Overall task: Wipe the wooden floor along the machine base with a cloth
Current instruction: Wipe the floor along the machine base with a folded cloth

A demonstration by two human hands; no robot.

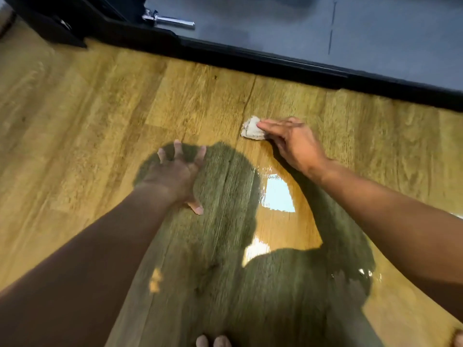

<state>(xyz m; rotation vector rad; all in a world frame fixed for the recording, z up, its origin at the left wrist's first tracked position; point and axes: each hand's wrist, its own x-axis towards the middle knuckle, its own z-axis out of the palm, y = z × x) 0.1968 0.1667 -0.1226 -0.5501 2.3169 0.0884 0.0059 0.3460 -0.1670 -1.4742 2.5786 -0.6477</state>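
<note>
Head view: chrome bar (170, 20) lies behind machine base (275, 62).

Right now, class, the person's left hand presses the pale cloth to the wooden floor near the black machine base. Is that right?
Not quite: the head view shows the right hand pressing the pale cloth to the wooden floor near the black machine base. The left hand is spread on bare floor.

Left hand (175, 176) palm down, fingers splayed wide, thumb out to the near side, bare arm straight in from near left. Right hand (293, 141) farther and to the right, fingers stretched leftward, pressing flat on cloth (250, 130), bare forearm in from right
</note>
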